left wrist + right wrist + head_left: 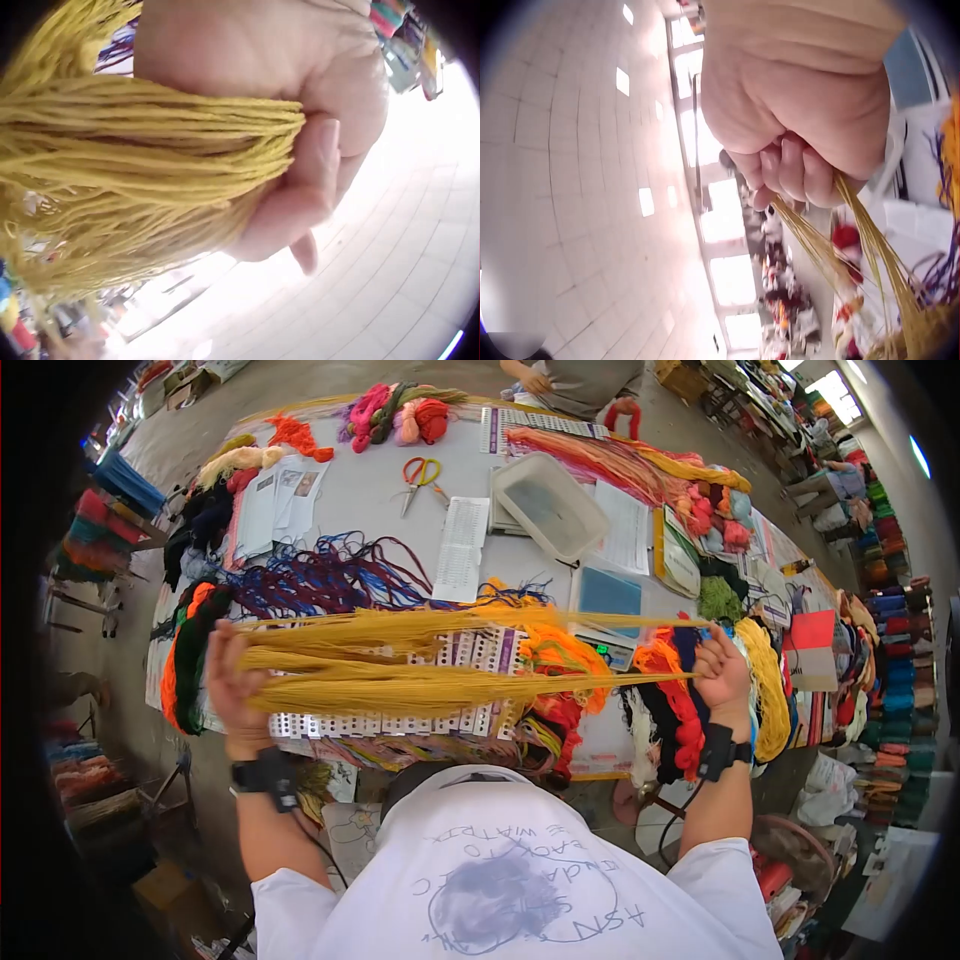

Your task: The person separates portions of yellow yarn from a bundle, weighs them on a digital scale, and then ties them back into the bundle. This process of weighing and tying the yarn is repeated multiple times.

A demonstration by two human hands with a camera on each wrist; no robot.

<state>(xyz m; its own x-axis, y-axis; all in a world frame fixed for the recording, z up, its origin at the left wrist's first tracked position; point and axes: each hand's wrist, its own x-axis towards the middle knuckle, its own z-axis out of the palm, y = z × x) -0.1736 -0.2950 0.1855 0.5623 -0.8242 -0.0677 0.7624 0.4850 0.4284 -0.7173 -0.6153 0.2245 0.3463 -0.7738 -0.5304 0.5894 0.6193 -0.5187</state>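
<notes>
A long hank of mustard-yellow yarn (pixel 400 660) is stretched across the table between both hands. My left hand (pixel 232 680) grips its thick looped end; in the left wrist view the fingers (pixel 315 187) curl round the yellow strands (pixel 135 150). My right hand (pixel 722 670) pinches the thin end of the strands at the right; its curled fingers (pixel 795 169) clamp a few yellow threads (pixel 855 255). Under the yarn lies a colour sample card (pixel 440 660) with small swatches.
The table (pixel 370 500) is crowded with yarn hanks in many colours, orange-handled scissors (pixel 420 475), a clear plastic tray (pixel 550 505), printed sheets (pixel 462 545) and a scale (pixel 606 605). Another person (pixel 575 380) sits at the far side. Yarn shelves line the right.
</notes>
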